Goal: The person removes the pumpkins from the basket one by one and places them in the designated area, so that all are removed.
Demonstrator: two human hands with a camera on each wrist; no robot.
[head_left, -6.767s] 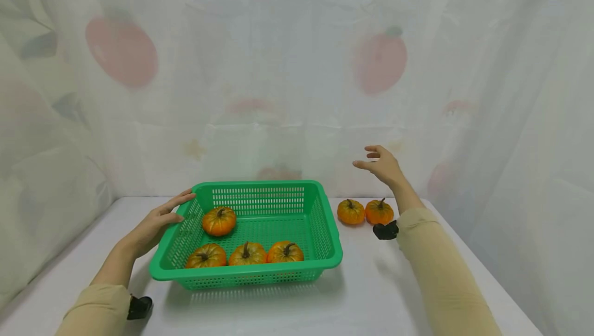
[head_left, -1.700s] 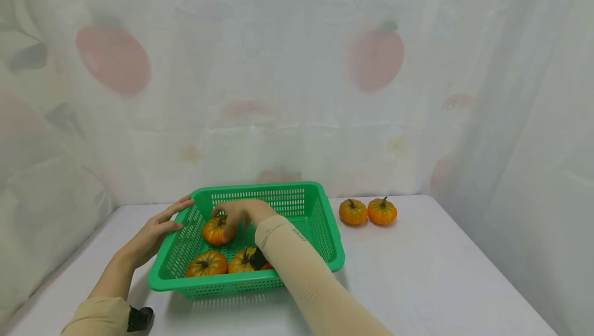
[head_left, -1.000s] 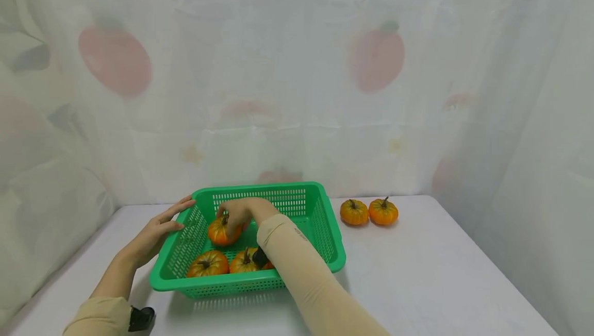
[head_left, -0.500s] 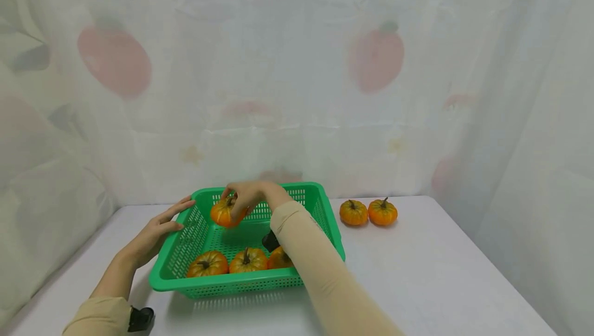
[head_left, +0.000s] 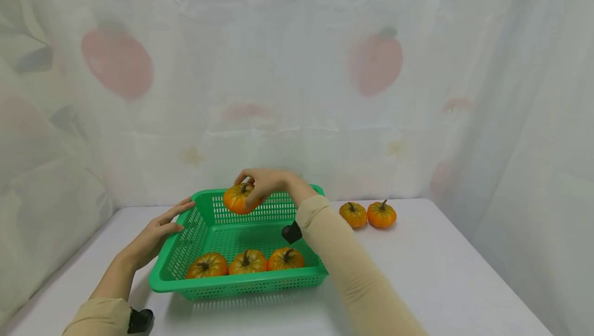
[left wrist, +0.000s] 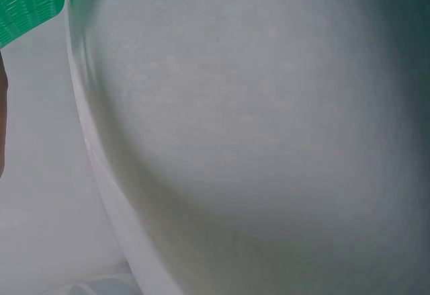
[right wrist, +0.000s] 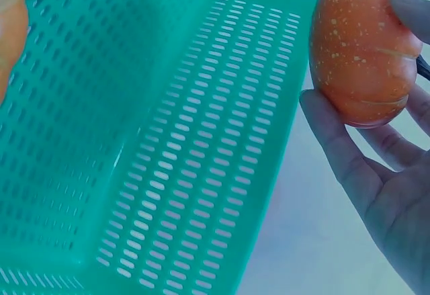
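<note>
The white worktop [head_left: 417, 279] carries a green basket [head_left: 260, 285] — slotted walls, three pumpkins [head_left: 246, 262] in a row along its near side. Two more pumpkins [head_left: 368, 214] sit just beside each other on the worktop, right of the basket. The left hand [head_left: 155, 229] rests with straight fingers on the basket's left rim. The right hand [head_left: 269, 184] is curled round a small orange pumpkin [head_left: 237, 199] — held in the air above the basket's far wall, stem up.
</note>
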